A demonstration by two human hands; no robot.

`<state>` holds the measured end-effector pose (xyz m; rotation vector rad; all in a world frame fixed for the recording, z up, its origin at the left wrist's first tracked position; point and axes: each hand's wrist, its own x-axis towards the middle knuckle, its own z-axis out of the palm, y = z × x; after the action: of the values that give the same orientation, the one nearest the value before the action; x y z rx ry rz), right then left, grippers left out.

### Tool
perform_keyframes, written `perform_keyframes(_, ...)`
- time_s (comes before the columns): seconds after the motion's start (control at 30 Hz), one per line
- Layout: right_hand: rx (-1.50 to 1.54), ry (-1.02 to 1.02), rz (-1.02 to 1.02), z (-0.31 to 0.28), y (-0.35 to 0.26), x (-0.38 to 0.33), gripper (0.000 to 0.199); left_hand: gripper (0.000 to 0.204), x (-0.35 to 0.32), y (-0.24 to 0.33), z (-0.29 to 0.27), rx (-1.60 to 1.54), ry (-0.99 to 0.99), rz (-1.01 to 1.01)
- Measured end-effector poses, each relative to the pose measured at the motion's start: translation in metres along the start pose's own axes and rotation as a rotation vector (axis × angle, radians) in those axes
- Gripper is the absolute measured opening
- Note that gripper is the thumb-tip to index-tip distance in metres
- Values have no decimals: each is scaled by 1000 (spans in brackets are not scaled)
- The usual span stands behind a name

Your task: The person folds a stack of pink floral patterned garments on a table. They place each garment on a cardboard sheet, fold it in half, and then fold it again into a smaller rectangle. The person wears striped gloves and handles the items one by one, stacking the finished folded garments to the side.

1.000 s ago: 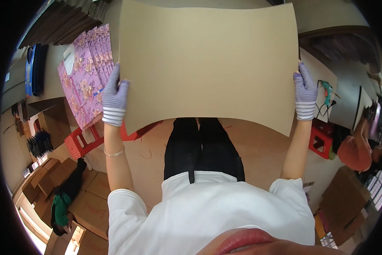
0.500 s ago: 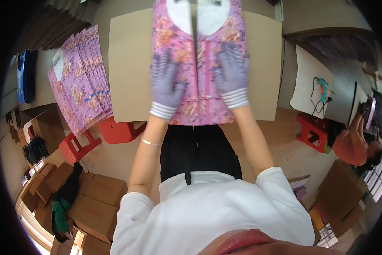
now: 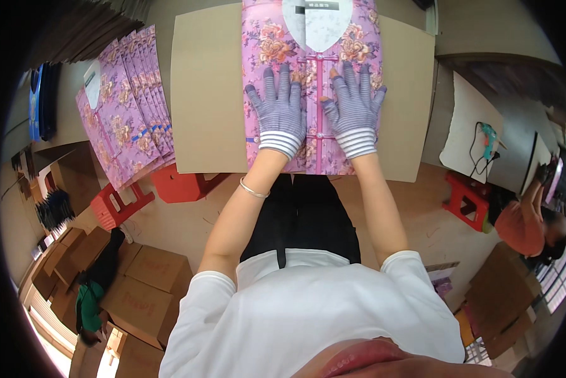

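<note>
Both hands had slid a little lower on the pink flowered shirt [image 3: 314,82] since half a second before, and a second before they had been holding up a big brown board with no shirt in sight. Now the left hand [image 3: 280,113] lay open and flat, fingers spread, pressing the shirt's left half. The right hand [image 3: 353,110] lay just the same on the right half. Neither hand gripped anything. Both wore striped purple gloves.

The shirt lay right under both palms and ran long-ways straight away from the person, with its collar at the far end beyond the fingertips. Its row of pink buttons [image 3: 319,101] ran between the two hands, so both were equally near it.

Under the shirt lay the flat brown cardboard sheet [image 3: 207,94], sticking out to both sides of the hands. Well to the left of the left hand sat a pile of more pink shirts [image 3: 129,101]. Below that hand stood a red stool [image 3: 116,205], and brown boxes [image 3: 138,283] sat on the floor. Far to the right of the right hand another person [image 3: 525,220] bent near a second red stool [image 3: 465,198].
</note>
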<state>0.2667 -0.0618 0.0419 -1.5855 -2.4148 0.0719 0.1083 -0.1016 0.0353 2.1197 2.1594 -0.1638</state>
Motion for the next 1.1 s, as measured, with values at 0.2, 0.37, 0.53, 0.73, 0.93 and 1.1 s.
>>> perform_keyframes(0.2,1180,30,365,-81,64,-28,57,64,-21,-58,-27,-901,399,8)
perform_keyframes(0.37,1025,-52,577,-116,145,-54,50,61,-41,-118,-57,-1556,338,-267)
perform_keyframes(0.53,734,22,657,-84,192,-47,54,57,-36,-147,-47,-1519,344,-324)
perform_keyframes(0.73,-47,339,50,-74,146,-5,48,53,-13,-123,-52,-1265,492,-95)
perform_keyframes(0.93,775,-146,-110,-19,38,-52,22,54,13,-89,-32,-810,725,178)
perform_keyframes(1.1,1237,-413,304,-19,-5,-49,27,59,21,-27,-4,-376,654,302)
